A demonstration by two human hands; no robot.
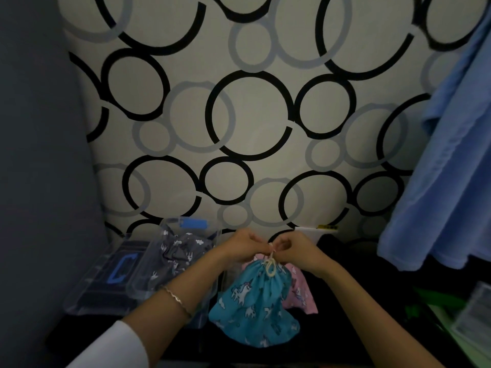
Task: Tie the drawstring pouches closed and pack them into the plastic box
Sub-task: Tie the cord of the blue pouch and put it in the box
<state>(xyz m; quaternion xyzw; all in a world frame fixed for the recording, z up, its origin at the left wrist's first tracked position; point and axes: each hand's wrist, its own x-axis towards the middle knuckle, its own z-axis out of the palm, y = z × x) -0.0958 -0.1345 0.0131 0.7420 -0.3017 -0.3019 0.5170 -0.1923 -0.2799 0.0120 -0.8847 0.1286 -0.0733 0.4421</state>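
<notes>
1. Left hand (243, 247): fingers curled, pinching the cream drawstring (271, 266) at the neck of the blue pouch (255, 301).
2. Right hand (295, 251): same, fingertips pinched on the cord just right of the left hand. The two hands nearly touch above the pouch neck.
3. Blue pouch: unicorn print, mouth gathered tight. It sits on the dark surface (212, 349) at centre, with its neck lifted toward the hands. A loop of cord hangs on the front just under the neck. Motion blur at the fingertips, so I can't tell if a knot is formed.
4. Pink pouch (300, 290): lies right behind the blue one, touching it and partly covered. Its right side and lower edge show.
5. Plastic box (166, 223): clear, left of the hands, with the left forearm crossing in front of it. Blue latch (192, 223) on the far rim.
6. Grey pouch (175, 251): inside the box, white print, crumpled.
7. Box lid (106, 282): clear, lies flat on the surface just left of the box, with a blue C-shaped clip (119, 272) on it.
8. Left arm: thin bracelet (176, 298) on the wrist, white sleeve (114, 346) at the bottom edge of the view.
9. Blue cloth (451, 155) hangs at the right edge, well apart from the pouches.
10. Wall (252, 115) behind: pale, with black and grey ring pattern.
11. Bottom right: another clear container (475, 314), blurred, contents unreadable.
</notes>
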